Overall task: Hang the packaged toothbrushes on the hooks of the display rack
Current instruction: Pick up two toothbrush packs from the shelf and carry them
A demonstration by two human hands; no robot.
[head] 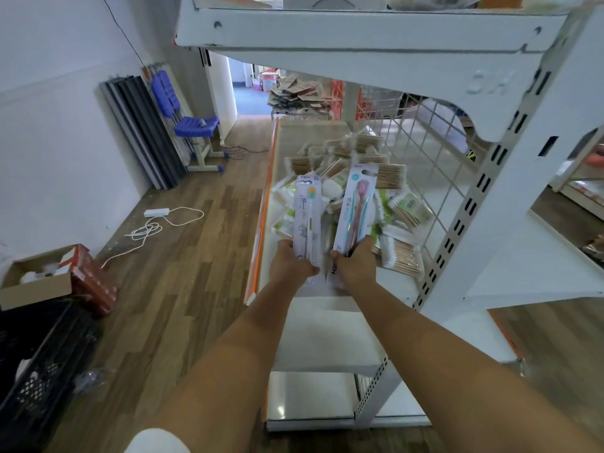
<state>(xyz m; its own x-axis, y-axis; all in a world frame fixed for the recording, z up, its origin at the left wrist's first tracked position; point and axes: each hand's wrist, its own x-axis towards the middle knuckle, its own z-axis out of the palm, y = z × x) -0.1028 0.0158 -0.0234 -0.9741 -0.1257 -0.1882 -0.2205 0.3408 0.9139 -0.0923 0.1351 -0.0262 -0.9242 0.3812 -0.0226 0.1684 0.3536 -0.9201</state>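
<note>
Two hands are in view, the left hand [291,261] and the right hand [354,263], and each holds one packaged toothbrush: a white-carded toothbrush pack [305,220] and a blue-carded toothbrush pack [356,207], two in all. Behind them lies one heap of cotton swab packets [397,210], too many and too overlapped to count. On the floor stand one blue chair [196,125], one open cardboard box [39,279], one black crate [42,364] and one white power strip [157,212].

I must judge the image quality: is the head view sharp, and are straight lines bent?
Head view: wide-angle bending curves the white rack post; the toothbrush packs held by the left hand and right hand are softly blurred, their print barely legible; even daylight, no strong glare.
</note>
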